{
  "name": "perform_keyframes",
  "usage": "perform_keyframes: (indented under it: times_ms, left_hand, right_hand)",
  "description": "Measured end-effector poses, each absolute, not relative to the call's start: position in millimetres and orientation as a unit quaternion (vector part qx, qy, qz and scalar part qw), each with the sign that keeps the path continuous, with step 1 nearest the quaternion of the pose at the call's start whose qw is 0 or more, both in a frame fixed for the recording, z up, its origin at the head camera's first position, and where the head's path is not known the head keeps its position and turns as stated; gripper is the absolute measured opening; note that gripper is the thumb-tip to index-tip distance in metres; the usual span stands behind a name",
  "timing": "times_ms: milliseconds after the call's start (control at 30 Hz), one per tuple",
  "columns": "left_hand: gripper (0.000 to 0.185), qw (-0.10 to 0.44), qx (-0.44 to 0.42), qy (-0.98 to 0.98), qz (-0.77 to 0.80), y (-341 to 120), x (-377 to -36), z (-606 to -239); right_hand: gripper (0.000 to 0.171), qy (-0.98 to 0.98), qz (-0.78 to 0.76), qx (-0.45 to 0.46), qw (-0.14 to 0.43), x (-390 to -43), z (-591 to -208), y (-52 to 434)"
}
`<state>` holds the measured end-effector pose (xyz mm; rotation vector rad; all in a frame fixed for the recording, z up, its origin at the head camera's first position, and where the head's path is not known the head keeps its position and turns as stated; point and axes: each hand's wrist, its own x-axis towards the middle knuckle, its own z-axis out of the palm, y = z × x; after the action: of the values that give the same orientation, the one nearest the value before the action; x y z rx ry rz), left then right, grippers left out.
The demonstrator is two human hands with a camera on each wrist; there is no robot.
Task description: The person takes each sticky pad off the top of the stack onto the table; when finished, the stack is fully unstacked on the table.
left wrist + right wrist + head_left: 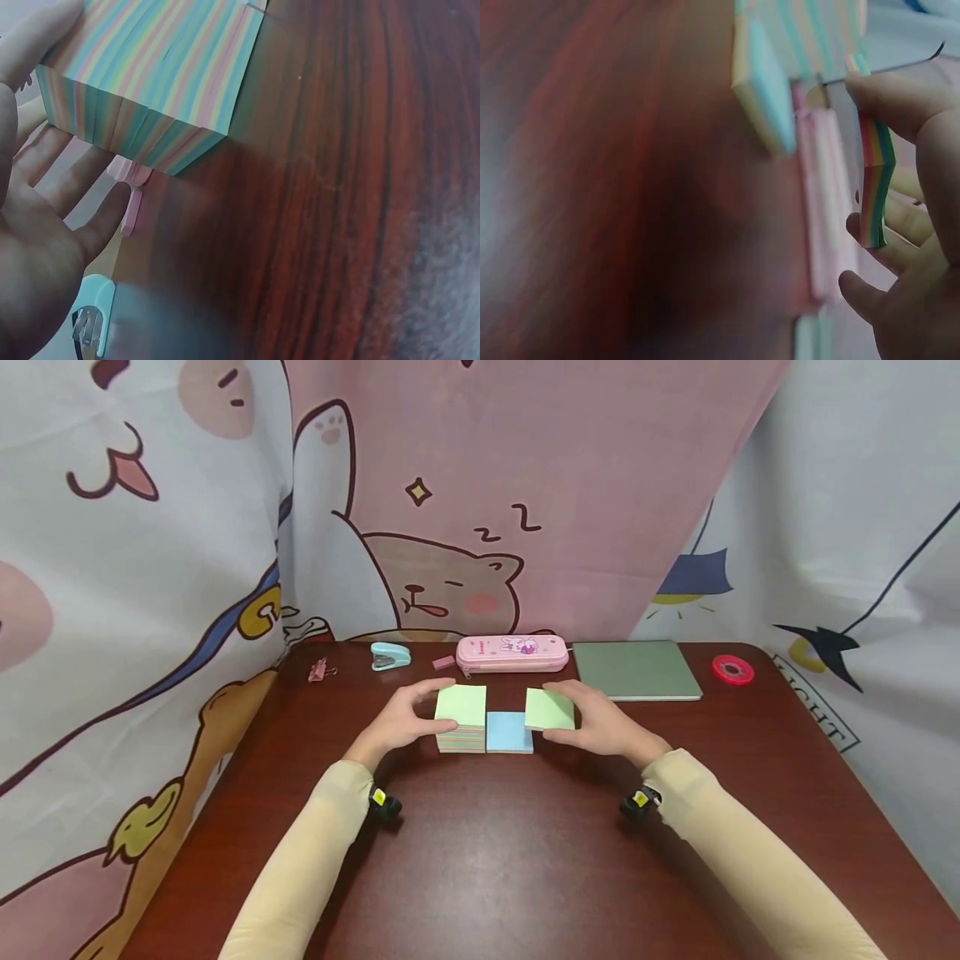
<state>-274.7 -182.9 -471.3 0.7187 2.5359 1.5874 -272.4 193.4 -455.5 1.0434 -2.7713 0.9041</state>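
A tall block of sticky notes (461, 718) with a green top and rainbow-striped sides (150, 82) stands on the dark wooden table (510, 860). My left hand (422, 712) grips it, thumb on the near side and fingers on the far side. Right beside it lies a lower, blue-topped block (510, 732) (765, 90). My right hand (592, 720) pinches a thinner green-topped wad of notes (550, 709) (875, 187), held up just right of the blue block.
Along the table's far edge lie a pink binder clip (321, 671), a teal stapler (391, 656), a small pink eraser (444, 662), a pink pencil case (513, 654), a green notebook (636, 670) and a red tape roll (732, 669). Cartoon-printed cloth hangs behind and at both sides.
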Motion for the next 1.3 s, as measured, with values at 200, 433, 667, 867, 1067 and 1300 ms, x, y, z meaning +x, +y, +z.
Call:
perform_keyframes:
  times_ms: [200, 433, 667, 867, 1067, 1300]
  left_hand:
    - [0.072, 0.033, 0.227, 0.816, 0.531, -182, -271, -467]
    - [0.073, 0.038, 0.229, 0.803, 0.548, -183, -274, -471]
    - [0.074, 0.043, 0.219, 0.809, 0.543, -180, -274, -471]
    - [0.073, 0.045, 0.217, 0.812, 0.541, -180, -275, -471]
    - [0.073, 0.040, 0.221, 0.807, 0.546, -182, -275, -473]
    - [0.072, 0.039, 0.232, 0.807, 0.542, -183, -274, -473]
  right_hand:
    - [0.077, -0.901, 0.275, 0.336, -0.011, -269, -480, 215]
    - [0.078, -0.903, 0.254, 0.346, -0.027, -270, -487, 211]
    - [0.078, -0.907, 0.245, 0.340, -0.040, -272, -484, 207]
    - [0.077, -0.907, 0.244, 0.341, -0.045, -272, -485, 207]
    - [0.079, -0.907, 0.248, 0.339, -0.040, -274, -482, 206]
    - [0.085, -0.899, 0.276, 0.340, 0.009, -275, -461, 167]
